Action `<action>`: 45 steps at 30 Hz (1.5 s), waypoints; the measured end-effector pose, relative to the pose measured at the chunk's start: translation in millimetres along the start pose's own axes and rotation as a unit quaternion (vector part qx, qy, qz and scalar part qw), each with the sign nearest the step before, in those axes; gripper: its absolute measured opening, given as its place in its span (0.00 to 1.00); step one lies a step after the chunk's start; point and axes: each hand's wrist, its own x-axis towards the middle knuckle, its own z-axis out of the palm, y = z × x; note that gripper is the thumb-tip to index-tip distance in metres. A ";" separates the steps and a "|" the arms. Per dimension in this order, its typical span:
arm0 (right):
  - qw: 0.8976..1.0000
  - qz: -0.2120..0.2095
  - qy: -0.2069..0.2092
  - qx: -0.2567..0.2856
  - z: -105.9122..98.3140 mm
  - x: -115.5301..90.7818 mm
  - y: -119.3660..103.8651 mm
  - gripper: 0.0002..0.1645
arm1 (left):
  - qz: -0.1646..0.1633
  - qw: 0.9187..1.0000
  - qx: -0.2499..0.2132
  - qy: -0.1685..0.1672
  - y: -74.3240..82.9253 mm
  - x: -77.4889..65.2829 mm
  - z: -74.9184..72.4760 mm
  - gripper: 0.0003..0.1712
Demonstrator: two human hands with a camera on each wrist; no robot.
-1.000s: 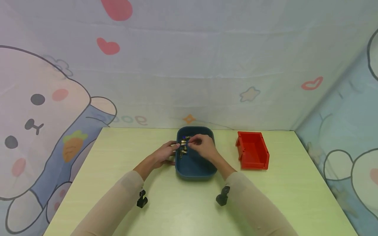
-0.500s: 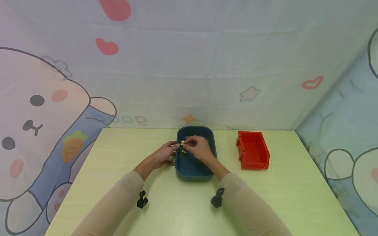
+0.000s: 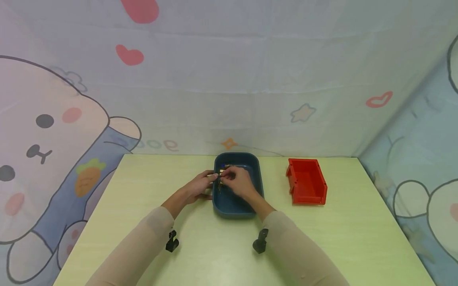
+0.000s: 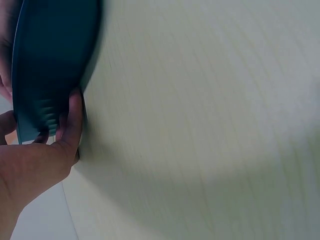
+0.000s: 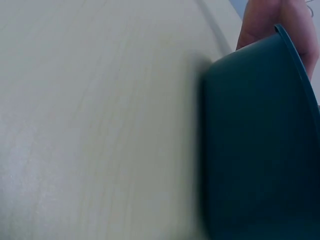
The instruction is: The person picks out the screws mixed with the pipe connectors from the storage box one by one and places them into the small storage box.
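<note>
A dark blue plastic bin (image 3: 234, 204) stands on the table, with several small brass-coloured metal parts (image 3: 220, 171) along its inner left side. Some blue shows among them; they are too small to identify. My left hand (image 3: 198, 186) grips the bin's left wall, the thumb over the rim and the fingers against the outside, as the left wrist view also shows. Inside the bin, my right hand (image 3: 240, 182) pinches at one small brass-coloured part with thumb and forefinger, which mostly cover it. From the right wrist, the bin's outer wall (image 5: 260, 135) partly hides that hand (image 5: 295, 30).
To the right of the blue bin sits a red open-front bin (image 3: 308, 183). Both rest on a pale wooden table (image 3: 358, 222). A printed cloth (image 3: 250, 79) hangs behind the table's back edge.
My right hand has moved left and slightly down inside the blue bin, up to the brass-coloured parts at its left side. My left hand keeps its grip in the same place.
</note>
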 end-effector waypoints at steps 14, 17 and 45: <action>0.997 -0.006 -0.033 -0.067 3.4 1.6 3.6 0.05 | -0.002 1.000 -0.003 0.000 2.8 -0.8 0.3 0.33; 0.995 -0.005 -0.050 -0.084 3.1 1.7 5.4 0.04 | -0.005 1.000 -0.003 -0.001 2.1 0.1 0.7 0.34; 0.978 -0.049 -0.092 -0.182 4.6 0.0 10.3 0.04 | -0.006 1.000 -0.005 0.005 -1.8 0.4 1.3 0.34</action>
